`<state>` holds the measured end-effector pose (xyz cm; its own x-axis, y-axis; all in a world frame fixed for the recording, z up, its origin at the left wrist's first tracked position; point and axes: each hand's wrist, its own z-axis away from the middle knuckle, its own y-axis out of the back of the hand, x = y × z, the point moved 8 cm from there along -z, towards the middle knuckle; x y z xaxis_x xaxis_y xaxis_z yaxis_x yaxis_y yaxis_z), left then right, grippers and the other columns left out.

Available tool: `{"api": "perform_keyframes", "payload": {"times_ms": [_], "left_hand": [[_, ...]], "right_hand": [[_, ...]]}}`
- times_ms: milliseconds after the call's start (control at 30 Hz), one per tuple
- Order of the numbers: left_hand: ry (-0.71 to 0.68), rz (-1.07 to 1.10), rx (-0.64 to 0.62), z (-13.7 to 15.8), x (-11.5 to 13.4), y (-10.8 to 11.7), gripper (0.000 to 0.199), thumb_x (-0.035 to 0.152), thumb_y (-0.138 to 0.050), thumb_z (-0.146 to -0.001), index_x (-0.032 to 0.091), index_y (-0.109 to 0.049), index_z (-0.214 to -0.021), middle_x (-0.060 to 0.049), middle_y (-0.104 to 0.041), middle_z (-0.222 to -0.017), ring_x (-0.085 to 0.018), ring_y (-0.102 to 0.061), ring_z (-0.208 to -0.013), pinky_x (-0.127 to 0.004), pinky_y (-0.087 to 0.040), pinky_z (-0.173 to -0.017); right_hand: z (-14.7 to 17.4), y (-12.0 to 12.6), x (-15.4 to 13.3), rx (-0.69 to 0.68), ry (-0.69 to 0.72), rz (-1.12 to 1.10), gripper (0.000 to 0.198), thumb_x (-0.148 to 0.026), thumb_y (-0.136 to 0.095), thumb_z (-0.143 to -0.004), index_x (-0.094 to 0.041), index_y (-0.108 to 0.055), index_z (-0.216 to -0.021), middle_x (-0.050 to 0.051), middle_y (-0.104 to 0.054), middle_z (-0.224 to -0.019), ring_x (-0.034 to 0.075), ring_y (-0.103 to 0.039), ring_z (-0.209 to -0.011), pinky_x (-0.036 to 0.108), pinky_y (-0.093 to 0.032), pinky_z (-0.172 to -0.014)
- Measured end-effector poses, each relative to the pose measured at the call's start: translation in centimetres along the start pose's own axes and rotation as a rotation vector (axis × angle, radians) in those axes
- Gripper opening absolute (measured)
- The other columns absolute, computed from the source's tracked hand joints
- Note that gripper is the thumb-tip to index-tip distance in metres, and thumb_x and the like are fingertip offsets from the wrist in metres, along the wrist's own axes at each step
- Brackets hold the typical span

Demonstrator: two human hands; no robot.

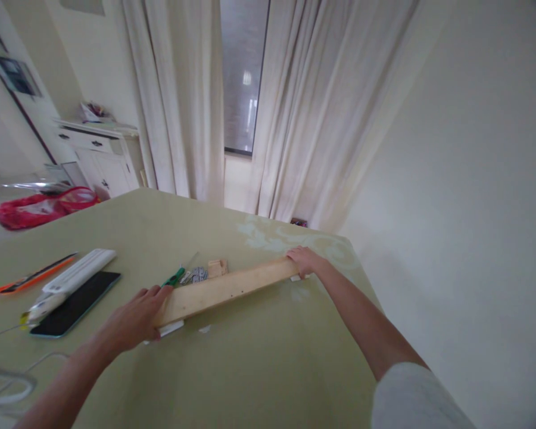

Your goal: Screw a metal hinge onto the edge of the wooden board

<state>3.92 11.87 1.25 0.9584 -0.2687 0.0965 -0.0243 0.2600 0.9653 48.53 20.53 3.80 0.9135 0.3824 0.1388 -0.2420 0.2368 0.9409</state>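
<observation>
A long pale wooden plank [226, 290] lies slanted on the yellow-green table [259, 369]. My left hand [134, 320] grips its near left end. My right hand [304, 260] holds its far right end near the table's corner. A white strip [170, 329] shows under the plank's left end. Just behind the plank lie a green-handled tool [175, 276], a small patterned item [196, 275] and a small wooden block [217, 267].
At the left of the table lie a dark phone [75, 304], a white remote-like bar [78, 271], an orange and black strip [36, 274] and white cables [9, 387]. A red bag [40, 208], a white cabinet [100, 158] and curtains [192, 95] stand beyond.
</observation>
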Motion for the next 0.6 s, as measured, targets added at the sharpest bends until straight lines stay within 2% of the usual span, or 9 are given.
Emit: {"api": "perform_keyframes", "payload": {"times_ms": [100,133,233,267,367,433,533,600], "left_hand": [[0.001,0.003,-0.012,1.4,0.9,-1.0,0.091,0.015,-0.075,-0.056,0.023,-0.050,-0.143,-0.013,-0.056,-0.146,-0.034,-0.051,-0.136,-0.043,-0.047,-0.107],[0.000,-0.001,-0.019,1.9,1.4,-1.5,0.092,0.012,-0.074,-0.055,0.024,-0.050,-0.143,-0.012,-0.055,-0.148,-0.034,-0.050,-0.138,-0.042,-0.048,-0.106],[-0.022,-0.010,-0.042,3.0,3.9,-2.6,0.096,0.008,-0.073,-0.052,0.026,-0.049,-0.143,-0.011,-0.054,-0.149,-0.034,-0.048,-0.140,-0.041,-0.052,-0.102],[-0.038,-0.009,-0.046,3.0,5.1,-2.6,0.097,0.007,-0.074,-0.052,0.027,-0.049,-0.143,-0.012,-0.053,-0.150,-0.034,-0.048,-0.141,-0.042,-0.052,-0.102],[-0.127,-0.028,-0.058,1.8,9.4,-2.0,0.099,0.006,-0.080,-0.051,0.028,-0.049,-0.142,-0.013,-0.053,-0.150,-0.037,-0.047,-0.141,-0.045,-0.051,-0.104],[-0.234,-0.045,-0.076,0.4,12.7,-1.4,0.094,0.007,-0.084,-0.052,0.027,-0.051,-0.137,-0.011,-0.057,-0.144,-0.036,-0.050,-0.137,-0.046,-0.050,-0.106],[-0.370,-0.053,-0.072,-1.6,16.5,-0.3,0.090,0.009,-0.088,-0.053,0.027,-0.051,-0.133,-0.009,-0.058,-0.140,-0.033,-0.053,-0.132,-0.046,-0.049,-0.107],[-0.416,-0.056,-0.073,-2.7,17.9,0.1,0.092,0.009,-0.090,-0.054,0.026,-0.050,-0.134,-0.010,-0.057,-0.140,-0.033,-0.054,-0.132,-0.045,-0.050,-0.106]], "right_hand": [[3.2,-1.1,-0.3,-0.024,0.010,-0.025,0.039,-0.042,-0.070,-0.097,-0.018,-0.065,-0.127,0.010,-0.064,-0.134,0.029,-0.061,-0.123,0.053,-0.049,-0.106],[4.8,-1.7,-0.3,-0.029,0.011,-0.039,0.044,-0.041,-0.076,-0.091,-0.017,-0.065,-0.126,0.011,-0.065,-0.133,0.029,-0.060,-0.123,0.051,-0.048,-0.106],[11.0,-3.7,0.2,-0.020,-0.026,-0.088,0.074,-0.026,-0.095,-0.057,-0.017,-0.067,-0.125,0.013,-0.067,-0.131,0.033,-0.060,-0.122,0.044,-0.047,-0.106],[13.2,-4.4,0.5,-0.014,-0.051,-0.106,0.079,-0.021,-0.095,-0.052,-0.018,-0.068,-0.126,0.013,-0.067,-0.131,0.033,-0.061,-0.122,0.043,-0.046,-0.106],[19.8,-6.3,1.9,0.019,-0.154,-0.156,0.080,-0.013,-0.089,-0.051,-0.020,-0.069,-0.129,0.012,-0.069,-0.129,0.034,-0.063,-0.120,0.043,-0.048,-0.106],[23.5,-7.6,3.0,0.036,-0.228,-0.185,0.080,-0.011,-0.083,-0.053,-0.021,-0.069,-0.131,0.014,-0.069,-0.133,0.035,-0.062,-0.123,0.044,-0.047,-0.108],[27.8,-9.8,4.6,0.048,-0.329,-0.224,0.081,-0.009,-0.078,-0.052,-0.021,-0.071,-0.131,0.015,-0.069,-0.134,0.037,-0.063,-0.122,0.045,-0.048,-0.108],[29.5,-11.0,5.4,0.101,-0.373,-0.278,0.080,-0.010,-0.076,-0.052,-0.024,-0.072,-0.131,0.013,-0.070,-0.133,0.036,-0.063,-0.121,0.043,-0.048,-0.108]]}}
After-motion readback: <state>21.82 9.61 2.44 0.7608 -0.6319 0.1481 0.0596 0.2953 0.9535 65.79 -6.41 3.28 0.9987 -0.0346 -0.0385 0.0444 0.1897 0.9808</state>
